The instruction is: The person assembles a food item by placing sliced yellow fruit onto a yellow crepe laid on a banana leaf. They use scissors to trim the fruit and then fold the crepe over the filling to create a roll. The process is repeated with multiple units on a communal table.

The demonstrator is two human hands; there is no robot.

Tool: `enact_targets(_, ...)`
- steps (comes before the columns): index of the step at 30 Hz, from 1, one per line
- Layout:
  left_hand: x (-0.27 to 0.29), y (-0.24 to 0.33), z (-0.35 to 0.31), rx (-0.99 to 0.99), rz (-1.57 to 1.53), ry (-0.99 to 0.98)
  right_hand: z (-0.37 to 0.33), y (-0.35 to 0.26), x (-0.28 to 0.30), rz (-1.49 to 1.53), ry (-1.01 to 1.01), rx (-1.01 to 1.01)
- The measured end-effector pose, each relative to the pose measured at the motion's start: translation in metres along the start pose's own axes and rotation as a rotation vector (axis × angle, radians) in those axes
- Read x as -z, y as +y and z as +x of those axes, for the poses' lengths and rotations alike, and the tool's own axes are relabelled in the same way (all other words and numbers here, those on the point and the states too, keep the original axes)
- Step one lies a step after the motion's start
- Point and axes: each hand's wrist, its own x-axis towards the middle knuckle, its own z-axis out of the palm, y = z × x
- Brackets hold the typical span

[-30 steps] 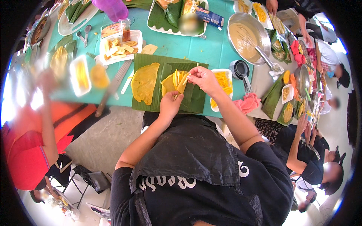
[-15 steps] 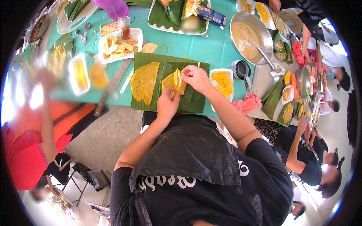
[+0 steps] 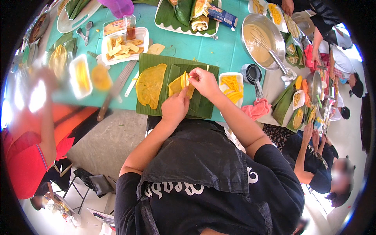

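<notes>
A folded yellow crepe (image 3: 175,85) with pale yellow strips in it lies on a green banana leaf (image 3: 145,59) in front of me. My left hand (image 3: 175,106) presses the crepe's near side with closed fingers. From the right, my right hand (image 3: 205,83) pinches the upper edge and the strips. Parts of the crepe are hidden under my fingers. To the left, a second, flat yellow crepe (image 3: 151,86) rests on the same leaf, apart from both hands.
A tray of yellow strips (image 3: 232,83) stands at right, near measuring cups (image 3: 252,72) and a steel bowl (image 3: 244,39) of batter with a whisk. At left lie a long knife (image 3: 107,102) and a tray of pale slices (image 3: 107,51). A person in red (image 3: 23,168) works at left.
My left hand has shifted up and right, its fingers now lying further over the folded crepe. My right hand keeps its pinch at the upper edge, barely moved.
</notes>
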Motion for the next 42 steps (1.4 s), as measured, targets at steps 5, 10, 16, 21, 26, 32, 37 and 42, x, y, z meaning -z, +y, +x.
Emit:
enact_targets(5, -0.001, -0.001, 0.002, -0.026, 0.052, -0.007, -0.001, 0.003, 0.002, -0.102, 0.067, 0.133)
enact_targets(10, 0.000, 0.001, 0.005, -0.030, 0.072, -0.021, 0.000, 0.007, 0.002, -0.122, 0.089, 0.168)
enact_targets(16, -0.002, 0.001, 0.006, 0.014, -0.043, -0.013, -0.006, 0.005, 0.014, -0.058, 0.155, 0.151)
enact_targets(21, 0.005, -0.006, 0.009, 0.263, -0.500, -0.178, -0.019, -0.013, 0.036, 0.057, -0.044, -0.007)
enact_targets(26, 0.009, -0.004, 0.005, 0.228, -0.760, -0.258, -0.043, -0.018, 0.024, 0.265, -0.284, 0.075)
enact_targets(32, -0.013, -0.006, -0.005, 0.165, -1.030, -0.256, -0.053, -0.005, 0.010, 0.328, -0.293, -0.038)
enact_targets(37, 0.000, -0.001, -0.006, 0.194, -0.808, -0.290, -0.048, 0.003, 0.014, 0.236, -0.155, -0.082)
enact_targets(42, 0.007, -0.002, -0.004, 0.165, -0.496, -0.185, -0.031, 0.016, 0.021, -0.181, 0.021, 0.206)
